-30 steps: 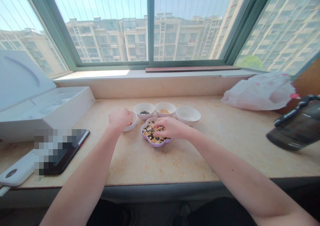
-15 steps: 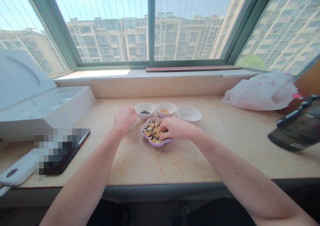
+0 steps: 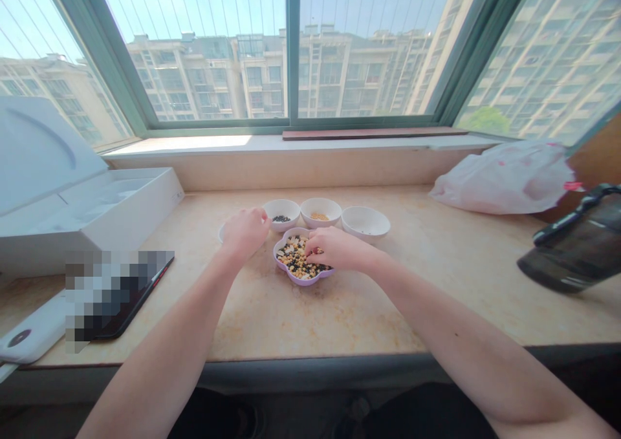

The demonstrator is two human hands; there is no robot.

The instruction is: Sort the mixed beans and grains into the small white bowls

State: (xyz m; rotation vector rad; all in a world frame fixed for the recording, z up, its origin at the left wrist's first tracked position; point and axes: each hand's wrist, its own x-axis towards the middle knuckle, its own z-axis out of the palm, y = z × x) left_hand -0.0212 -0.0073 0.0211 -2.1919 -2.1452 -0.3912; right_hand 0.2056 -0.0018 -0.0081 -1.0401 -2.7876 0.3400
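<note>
A purple-rimmed, flower-shaped bowl (image 3: 305, 280) holds mixed black, yellow and pale beans. My right hand (image 3: 337, 248) reaches into it from the right, its bent fingertips closed among the beans; whatever they pinch is too small to make out. My left hand (image 3: 246, 232) hovers left of that bowl with thumb and fingers pinched together beside a white bowl of black beans (image 3: 281, 219). What the pinch holds, if anything, cannot be seen. Under the left hand a white bowl (image 3: 222, 234) is mostly hidden.
Behind the flower-shaped bowl stand a white bowl with yellow beans (image 3: 320, 216) and a white bowl with a few specks (image 3: 365, 224). An open white box (image 3: 140, 213) and a dark flat device (image 3: 123, 316) lie left. A plastic bag (image 3: 502, 177) and dark pitcher (image 3: 572, 251) stand right.
My left hand has shifted slightly right toward the black-bean bowl, uncovering the left rim of the white bowl beneath it. My right hand's fingers have moved slightly left and up within the flower-shaped bowl.
</note>
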